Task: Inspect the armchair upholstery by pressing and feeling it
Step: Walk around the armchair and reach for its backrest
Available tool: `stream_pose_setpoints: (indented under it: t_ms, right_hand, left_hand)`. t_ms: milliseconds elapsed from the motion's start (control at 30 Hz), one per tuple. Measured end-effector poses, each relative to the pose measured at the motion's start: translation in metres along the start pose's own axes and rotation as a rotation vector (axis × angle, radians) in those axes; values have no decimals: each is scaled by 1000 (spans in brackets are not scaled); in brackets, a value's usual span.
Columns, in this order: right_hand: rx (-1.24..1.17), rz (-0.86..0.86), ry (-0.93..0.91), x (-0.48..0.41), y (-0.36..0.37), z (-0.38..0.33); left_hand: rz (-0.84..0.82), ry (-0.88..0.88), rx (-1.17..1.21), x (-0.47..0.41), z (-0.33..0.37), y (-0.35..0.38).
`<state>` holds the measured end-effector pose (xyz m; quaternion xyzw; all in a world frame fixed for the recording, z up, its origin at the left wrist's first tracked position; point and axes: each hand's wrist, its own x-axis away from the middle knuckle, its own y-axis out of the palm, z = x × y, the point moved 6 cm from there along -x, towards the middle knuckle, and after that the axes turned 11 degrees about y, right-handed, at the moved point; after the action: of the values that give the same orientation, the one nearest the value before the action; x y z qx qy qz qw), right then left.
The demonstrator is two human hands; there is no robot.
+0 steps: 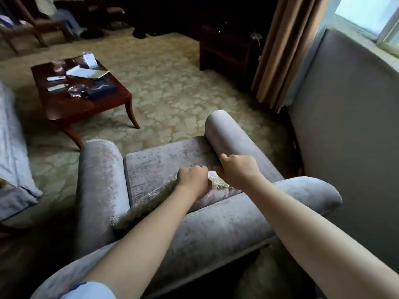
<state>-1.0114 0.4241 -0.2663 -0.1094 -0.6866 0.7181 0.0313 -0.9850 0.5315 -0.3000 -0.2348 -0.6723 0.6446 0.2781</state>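
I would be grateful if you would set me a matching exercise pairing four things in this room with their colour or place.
Things:
1. armchair
2. fringed cushion
3. coffee table
4. curtain

Descriptions:
A. tan, hanging beside the window
B. dark reddish wood, standing on the carpet
C. pale lilac-grey plush
D. beige, lying on the seat

Pairs: 1-C; 2-D; 3-B; 4-A
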Motion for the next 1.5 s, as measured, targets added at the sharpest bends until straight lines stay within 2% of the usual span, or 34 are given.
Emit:
stream_pose_setpoints:
  t_ms: [167,400,500,667,767,900,1000,1133,1267,1500]
  right_hand:
    - [-53,-28,-83,-21,32,10]
    - [-78,-79,-373,-42,53,4]
    - [-90,-104,-467,-42,57,5]
    - [-80,-211,-524,-22,72,7]
    - [-82,-220,-560,-6,77,-1]
    - [-87,-293,-517,16,86,-11]
    - [-187,-406,-336,44,101,2]
    - [-278,-361,-131,61,107,34]
    - [-259,-339,-114,77,102,40]
    - [-271,-137,-122,105,94,52]
  left_hand:
    - [-67,-80,-6,-14,5,21]
    - [-54,-321,-3,-7,10,36]
    - [-98,-416,-33,0,22,46]
    - [-168,-599,87,30,41,64]
    - [-102,-647,140,47,47,69]
    - [-67,-715,301,62,46,77]
    - [-39,-668,342,75,48,83]
    - [-59,-568,252,83,56,89]
    - [-46,-572,217,84,59,87]
    - [-30,-555,161,83,65,80]
